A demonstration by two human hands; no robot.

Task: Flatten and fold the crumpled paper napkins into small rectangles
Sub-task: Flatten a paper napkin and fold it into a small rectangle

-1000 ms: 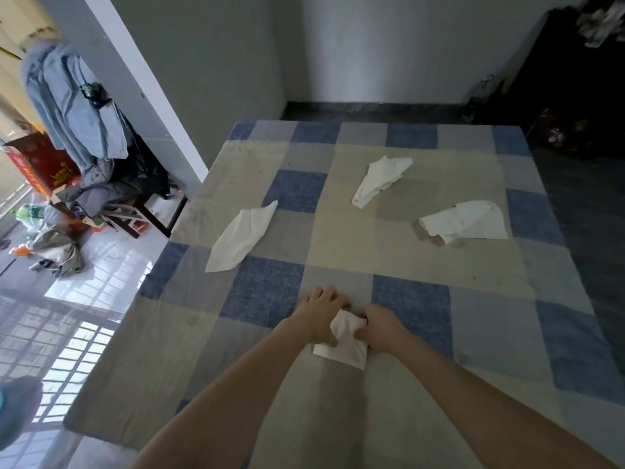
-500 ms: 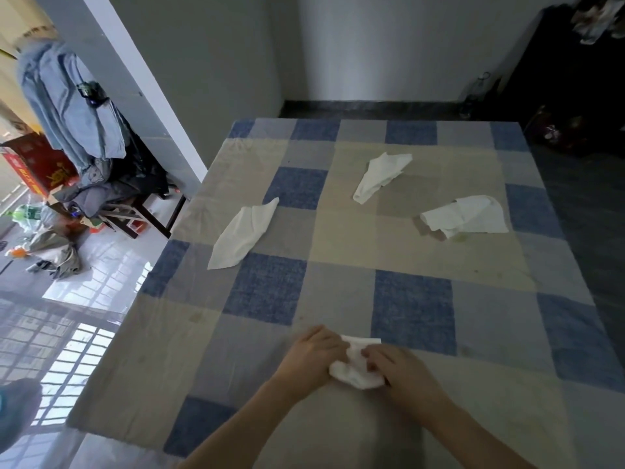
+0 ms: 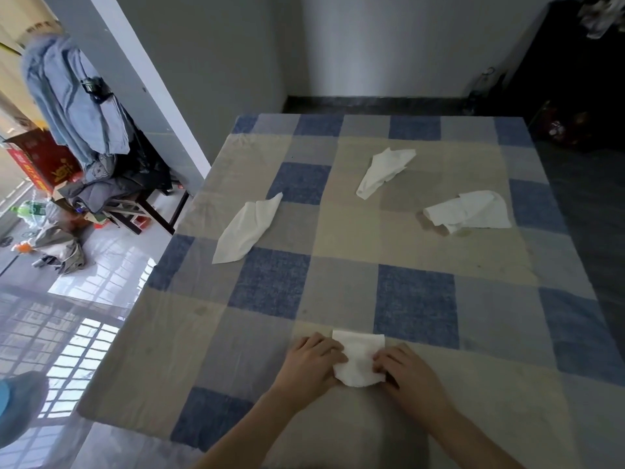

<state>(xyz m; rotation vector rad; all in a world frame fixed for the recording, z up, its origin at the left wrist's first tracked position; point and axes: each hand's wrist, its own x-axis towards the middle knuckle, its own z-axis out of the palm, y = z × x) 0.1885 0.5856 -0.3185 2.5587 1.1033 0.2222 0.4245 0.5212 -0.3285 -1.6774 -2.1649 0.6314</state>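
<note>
A small white folded napkin (image 3: 359,362) lies flat on the checked tablecloth (image 3: 338,292) near the table's front edge. My left hand (image 3: 313,365) rests on its left edge with the fingers laid over it. My right hand (image 3: 411,375) holds the napkin's right edge with curled fingertips. Three crumpled white napkins lie farther back: one at the left (image 3: 248,228), one at the back middle (image 3: 384,170), one at the right (image 3: 470,211).
The table's left edge drops to a tiled floor (image 3: 101,265). A chair piled with clothes (image 3: 111,191) stands beside a white pillar (image 3: 142,79). Dark furniture (image 3: 575,79) fills the back right corner.
The napkin between my hands went from a bunched lump to a flat folded piece, and both hands drew it closer to the table's front edge.
</note>
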